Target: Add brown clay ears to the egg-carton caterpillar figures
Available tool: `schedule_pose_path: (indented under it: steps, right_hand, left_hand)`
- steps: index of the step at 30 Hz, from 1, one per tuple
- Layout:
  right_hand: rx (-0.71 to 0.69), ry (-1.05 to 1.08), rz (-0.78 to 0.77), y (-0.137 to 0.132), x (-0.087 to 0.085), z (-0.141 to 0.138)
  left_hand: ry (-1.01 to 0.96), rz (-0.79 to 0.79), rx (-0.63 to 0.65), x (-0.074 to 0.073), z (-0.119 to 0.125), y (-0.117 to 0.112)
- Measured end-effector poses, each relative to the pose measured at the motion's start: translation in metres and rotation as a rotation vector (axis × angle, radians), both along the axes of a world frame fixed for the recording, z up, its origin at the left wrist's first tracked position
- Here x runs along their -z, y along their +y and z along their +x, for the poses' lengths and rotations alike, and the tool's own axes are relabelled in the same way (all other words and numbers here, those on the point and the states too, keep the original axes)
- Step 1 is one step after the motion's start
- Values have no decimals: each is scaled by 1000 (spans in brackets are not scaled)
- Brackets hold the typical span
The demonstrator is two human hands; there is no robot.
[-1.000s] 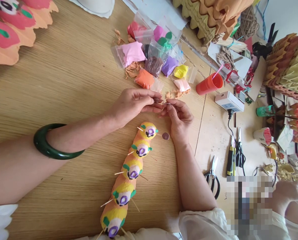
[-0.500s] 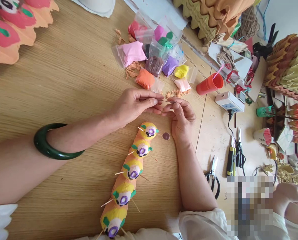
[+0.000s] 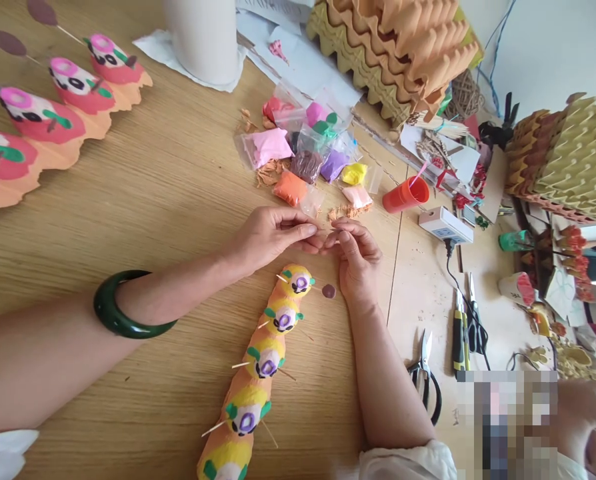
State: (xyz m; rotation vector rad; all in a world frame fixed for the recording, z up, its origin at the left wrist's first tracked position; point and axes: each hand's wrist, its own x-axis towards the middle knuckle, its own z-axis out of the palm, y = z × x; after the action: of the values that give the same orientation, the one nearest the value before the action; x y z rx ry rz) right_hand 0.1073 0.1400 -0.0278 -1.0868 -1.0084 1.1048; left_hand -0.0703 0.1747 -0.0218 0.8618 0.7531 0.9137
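Note:
My left hand (image 3: 271, 235) and my right hand (image 3: 357, 257) meet fingertip to fingertip above the wooden table (image 3: 153, 193). Both pinch something small and thin between them; I cannot make it out. Just below the hands lies a yellow and orange caterpillar (image 3: 261, 350) made of egg-carton cups, with purple eyes, green bits and toothpicks sticking out of its sides. A small brown clay disc (image 3: 329, 291) on a stick rests beside its head, close to my right wrist. A green bangle (image 3: 123, 310) circles my left forearm.
Bags of coloured clay (image 3: 308, 150) lie beyond the hands, with an orange cup (image 3: 405, 194) and a power strip (image 3: 445, 225) to the right. Scissors (image 3: 425, 373) and a yellow-black cutter (image 3: 459, 333) lie at right. A pink caterpillar (image 3: 53, 113) sits far left; egg-carton stacks (image 3: 398, 47) stand behind.
The view has tilted up and pulled back, so more of the far table shows. My hands stay together, pinching; the thin stick seen between them earlier no longer shows clearly.

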Motion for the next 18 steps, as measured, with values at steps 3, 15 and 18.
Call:
schedule_pose_path:
  steps: [3,15,18]
  right_hand:
    - [23,81,-32,1,-5,1]
    - [29,147,-41,3,-7,2]
    - [-4,139,-44,2,-8,1]
  left_hand:
    - [-23,-36,-31,-1,1,0]
    - [-32,-118,-71,-8,1,0]
    - [-45,-132,-73,-7,0,1]
